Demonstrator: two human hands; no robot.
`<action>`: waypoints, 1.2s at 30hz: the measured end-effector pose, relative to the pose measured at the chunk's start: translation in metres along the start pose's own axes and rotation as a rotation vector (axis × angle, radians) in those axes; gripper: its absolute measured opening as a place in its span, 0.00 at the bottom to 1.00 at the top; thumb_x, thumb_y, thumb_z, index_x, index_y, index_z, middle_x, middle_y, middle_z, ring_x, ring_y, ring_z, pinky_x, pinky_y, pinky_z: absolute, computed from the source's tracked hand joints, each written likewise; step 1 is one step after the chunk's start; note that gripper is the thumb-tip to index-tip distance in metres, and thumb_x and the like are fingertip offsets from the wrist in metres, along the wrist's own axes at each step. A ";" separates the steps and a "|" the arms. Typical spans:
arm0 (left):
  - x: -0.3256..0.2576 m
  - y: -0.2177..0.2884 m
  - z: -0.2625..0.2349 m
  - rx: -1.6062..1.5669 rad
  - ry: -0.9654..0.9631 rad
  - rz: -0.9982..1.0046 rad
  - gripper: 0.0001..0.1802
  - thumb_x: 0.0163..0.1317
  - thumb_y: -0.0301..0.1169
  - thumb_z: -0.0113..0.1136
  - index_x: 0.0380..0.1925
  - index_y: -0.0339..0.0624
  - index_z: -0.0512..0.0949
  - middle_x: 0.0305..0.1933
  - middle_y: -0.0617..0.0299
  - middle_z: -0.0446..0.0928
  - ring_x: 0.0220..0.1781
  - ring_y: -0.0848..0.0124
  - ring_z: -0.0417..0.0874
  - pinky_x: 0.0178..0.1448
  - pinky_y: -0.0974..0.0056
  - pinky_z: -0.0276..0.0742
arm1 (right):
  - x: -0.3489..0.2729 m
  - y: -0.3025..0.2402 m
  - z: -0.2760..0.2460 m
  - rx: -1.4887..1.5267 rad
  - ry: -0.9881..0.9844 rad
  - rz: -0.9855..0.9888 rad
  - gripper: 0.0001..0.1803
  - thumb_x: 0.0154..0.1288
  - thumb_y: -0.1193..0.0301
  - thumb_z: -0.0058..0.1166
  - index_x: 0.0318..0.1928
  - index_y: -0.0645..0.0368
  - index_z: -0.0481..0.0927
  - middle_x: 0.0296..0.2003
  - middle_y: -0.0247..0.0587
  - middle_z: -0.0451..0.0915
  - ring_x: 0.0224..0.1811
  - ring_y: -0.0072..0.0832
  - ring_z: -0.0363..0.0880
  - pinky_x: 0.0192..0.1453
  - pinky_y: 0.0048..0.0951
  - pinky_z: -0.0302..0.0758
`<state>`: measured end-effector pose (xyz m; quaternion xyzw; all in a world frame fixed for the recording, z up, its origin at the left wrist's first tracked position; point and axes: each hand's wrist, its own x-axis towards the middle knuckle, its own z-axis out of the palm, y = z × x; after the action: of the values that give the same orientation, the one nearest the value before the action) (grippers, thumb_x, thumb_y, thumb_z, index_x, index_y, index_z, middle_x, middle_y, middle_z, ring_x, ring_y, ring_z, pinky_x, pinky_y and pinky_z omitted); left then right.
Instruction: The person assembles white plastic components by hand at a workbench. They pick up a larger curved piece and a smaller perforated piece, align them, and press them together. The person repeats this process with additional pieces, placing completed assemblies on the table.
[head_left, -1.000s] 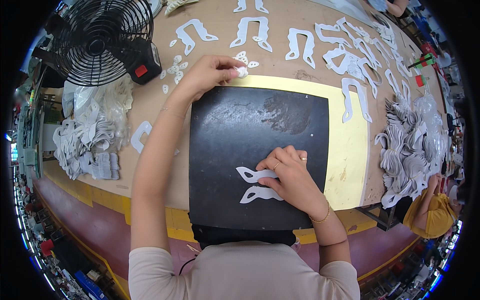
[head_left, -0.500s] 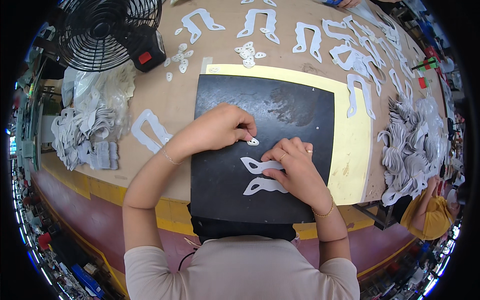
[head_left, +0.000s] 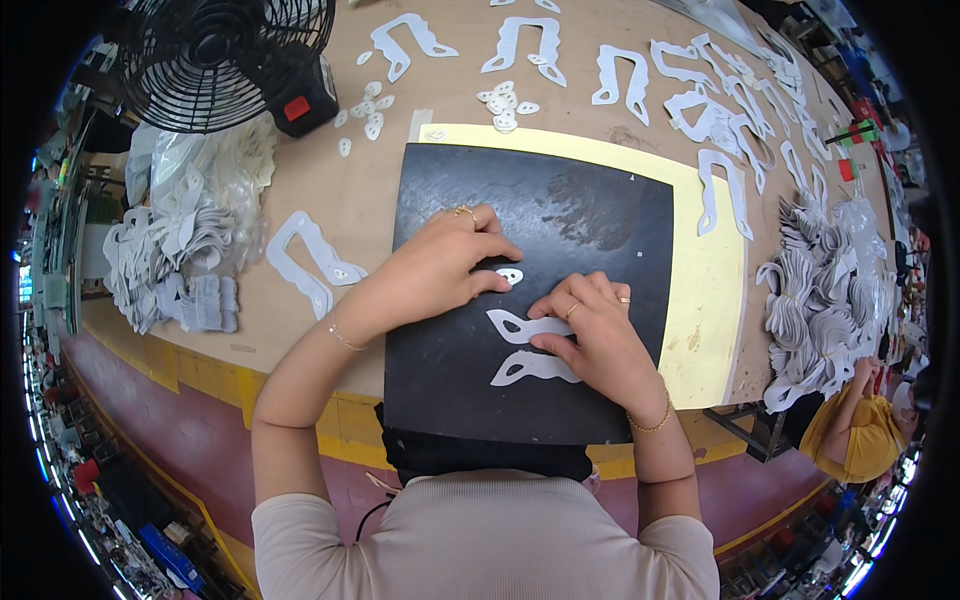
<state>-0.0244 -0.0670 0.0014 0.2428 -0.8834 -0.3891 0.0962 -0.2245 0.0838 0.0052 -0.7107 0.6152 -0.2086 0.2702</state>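
My left hand rests over the black board, thumb and index finger apart. At its thumb tip lies a small white eye-shaped piece with holes, flat on the board. My right hand is closed over a white U-shaped cut-out piece, thumb and fingers pressing it to the board. Two wavy ends of that piece, each with an oval hole, point left. Its joined part is hidden under my right hand.
A yellow sheet sits under the board. Small white pieces and U-shaped pieces lie around it. Bundled white pieces are stacked at left and right. A black fan stands far left; another person is at right.
My left thumb and index finger have spread apart and let go of the small eye-shaped piece, which now lies flat. My right hand keeps its place on the U-shaped piece. The view has shifted slightly.
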 end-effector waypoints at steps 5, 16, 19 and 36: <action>0.002 -0.003 0.011 0.086 0.066 0.034 0.09 0.63 0.30 0.69 0.43 0.43 0.86 0.41 0.57 0.77 0.49 0.57 0.78 0.60 0.55 0.70 | 0.000 0.000 0.000 0.005 -0.005 0.001 0.14 0.58 0.67 0.72 0.46 0.50 0.85 0.41 0.32 0.75 0.51 0.33 0.71 0.60 0.40 0.59; 0.014 -0.023 -0.002 0.115 0.214 -0.057 0.07 0.63 0.27 0.68 0.41 0.39 0.85 0.41 0.56 0.78 0.48 0.56 0.79 0.53 0.55 0.74 | 0.000 -0.001 -0.001 0.008 0.014 0.005 0.14 0.58 0.68 0.72 0.45 0.50 0.85 0.41 0.32 0.75 0.50 0.33 0.71 0.59 0.39 0.59; 0.008 -0.018 -0.003 0.123 0.189 -0.095 0.07 0.62 0.27 0.68 0.40 0.39 0.84 0.42 0.55 0.78 0.49 0.55 0.78 0.54 0.55 0.74 | -0.001 -0.004 -0.003 0.050 0.077 -0.009 0.14 0.58 0.68 0.72 0.45 0.51 0.85 0.41 0.32 0.75 0.50 0.33 0.71 0.58 0.39 0.59; -0.115 0.043 0.068 0.145 0.422 -0.177 0.11 0.54 0.26 0.75 0.39 0.44 0.88 0.41 0.62 0.76 0.47 0.62 0.75 0.53 0.57 0.69 | -0.039 -0.027 0.017 -0.057 0.038 -0.003 0.19 0.59 0.69 0.70 0.51 0.54 0.82 0.43 0.34 0.73 0.48 0.33 0.74 0.57 0.37 0.61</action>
<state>0.0354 0.0591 -0.0110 0.4013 -0.8448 -0.2722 0.2263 -0.1989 0.1269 0.0106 -0.7149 0.6248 -0.2048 0.2380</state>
